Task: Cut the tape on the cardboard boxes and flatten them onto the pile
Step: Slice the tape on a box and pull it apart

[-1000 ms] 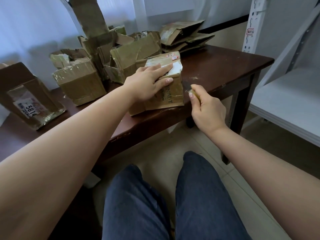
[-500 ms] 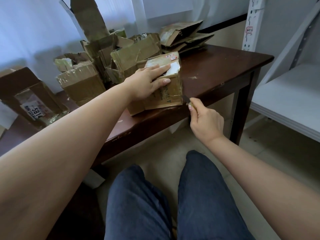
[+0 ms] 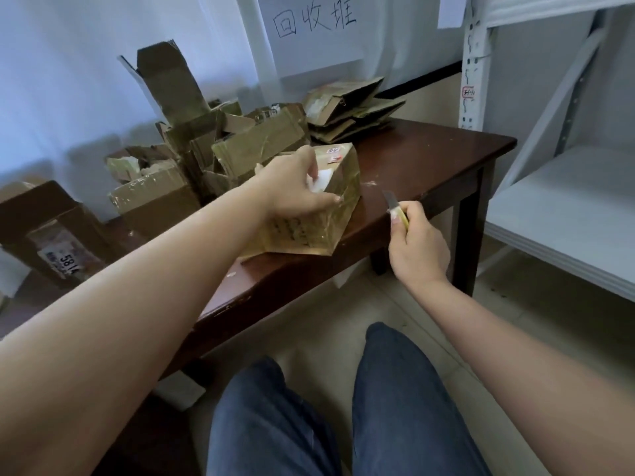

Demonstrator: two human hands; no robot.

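Left grip [image 3: 295, 190] clamped on newly tilted box [image 3: 319, 218], right [image 3: 417, 249] around raised knife [image 3: 395, 207]

Both forearms are bare, with no sleeves, watch or rings visible. The legs wear dark blue denim jeans [image 3: 343, 413].
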